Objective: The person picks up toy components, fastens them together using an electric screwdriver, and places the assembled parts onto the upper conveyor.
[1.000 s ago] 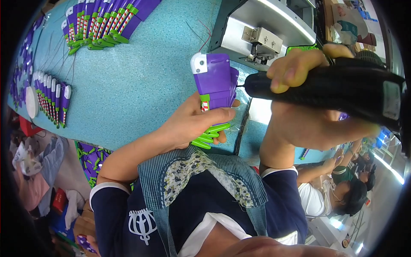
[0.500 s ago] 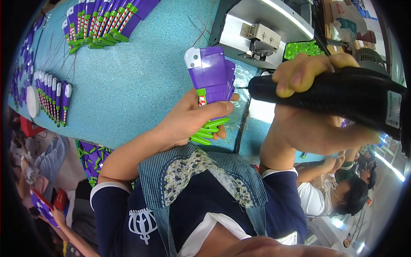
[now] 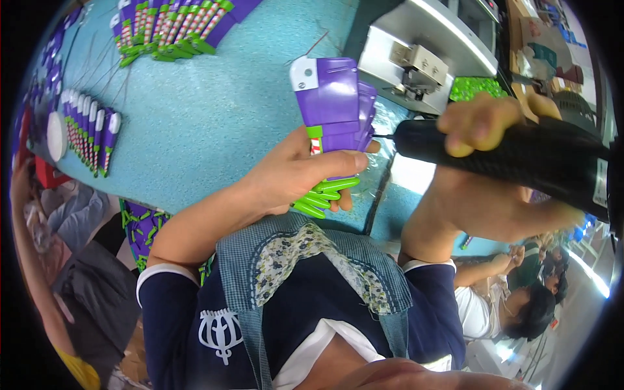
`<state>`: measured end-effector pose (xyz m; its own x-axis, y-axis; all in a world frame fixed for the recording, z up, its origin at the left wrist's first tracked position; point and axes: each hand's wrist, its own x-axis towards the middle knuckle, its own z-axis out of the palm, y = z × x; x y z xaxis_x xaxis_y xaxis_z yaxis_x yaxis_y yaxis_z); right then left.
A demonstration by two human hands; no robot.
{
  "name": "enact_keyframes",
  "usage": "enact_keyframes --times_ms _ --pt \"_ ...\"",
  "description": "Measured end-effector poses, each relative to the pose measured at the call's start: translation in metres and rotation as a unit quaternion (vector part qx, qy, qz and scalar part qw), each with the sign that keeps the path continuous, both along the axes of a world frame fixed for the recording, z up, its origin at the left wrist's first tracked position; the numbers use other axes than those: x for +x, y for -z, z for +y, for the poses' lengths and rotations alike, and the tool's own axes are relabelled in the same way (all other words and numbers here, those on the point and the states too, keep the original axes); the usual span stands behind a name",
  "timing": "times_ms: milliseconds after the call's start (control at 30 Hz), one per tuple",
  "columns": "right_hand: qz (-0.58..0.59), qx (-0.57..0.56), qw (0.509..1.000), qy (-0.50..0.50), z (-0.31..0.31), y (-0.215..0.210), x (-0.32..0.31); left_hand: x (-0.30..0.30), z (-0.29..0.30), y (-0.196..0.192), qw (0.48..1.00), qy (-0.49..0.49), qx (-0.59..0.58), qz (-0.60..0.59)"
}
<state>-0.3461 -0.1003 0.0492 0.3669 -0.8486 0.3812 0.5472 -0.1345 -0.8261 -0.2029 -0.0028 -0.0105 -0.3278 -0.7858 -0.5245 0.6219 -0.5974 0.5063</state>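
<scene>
My left hand (image 3: 289, 170) is closed round a fanned stack of purple plastic pieces (image 3: 330, 97), thumb across the front. The foremost has a white corner with small holes, and bright green ends (image 3: 325, 195) stick out below the fingers. A thin dark wire rises by the white corner. In my right hand (image 3: 474, 185) is a black electric screwdriver (image 3: 533, 156), held level, its thin bit pointing left. The bit's tip is close to the stack's right edge; whether it touches, I cannot tell.
Fanned purple, green and striped pieces (image 3: 175, 32) lie at the far left. More stand in a row (image 3: 91, 127) beside a white round lid (image 3: 57, 136). A grey metal machine (image 3: 422, 65) and green small parts (image 3: 474, 88) are at the far right. Other people sit nearby.
The whole view has shifted a little, with table things now farther right. The bit stays near the stack's right edge. At the left, a person's arm now reaches toward the table.
</scene>
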Motion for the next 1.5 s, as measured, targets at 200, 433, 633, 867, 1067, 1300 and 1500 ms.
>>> enact_keyframes --times_ms 200,433,633,867,1067,1300,1500 --pt "0.023 -0.094 0.994 -0.049 -0.016 -0.005 -0.004 0.018 -0.004 0.003 0.998 -0.027 -0.036 -0.049" --pt "0.031 -0.056 0.998 -0.014 -0.007 0.02 0.001 0.046 -0.016 0.0 0.997 -0.057 -0.045 0.011" --pt "0.038 -0.112 0.991 -0.056 -0.012 -0.011 -0.003 0.039 -0.006 -0.007 0.998 -0.031 -0.046 -0.033" --pt "0.09 -0.082 0.991 -0.064 -0.002 -0.009 0.002 0.024 0.002 -0.005 0.999 0.033 -0.006 -0.027" --pt "0.056 -0.11 0.989 -0.085 -0.002 0.0 0.005 0.023 0.005 -0.006 0.998 0.038 -0.013 -0.038" --pt "0.046 -0.097 0.99 -0.09 0.0 0.003 0.006 0.019 0.007 -0.004 0.998 0.042 -0.008 -0.036" --pt "0.032 -0.12 0.985 -0.117 -0.001 0.006 0.005 0.018 0.007 -0.003 0.998 0.041 -0.009 -0.036"
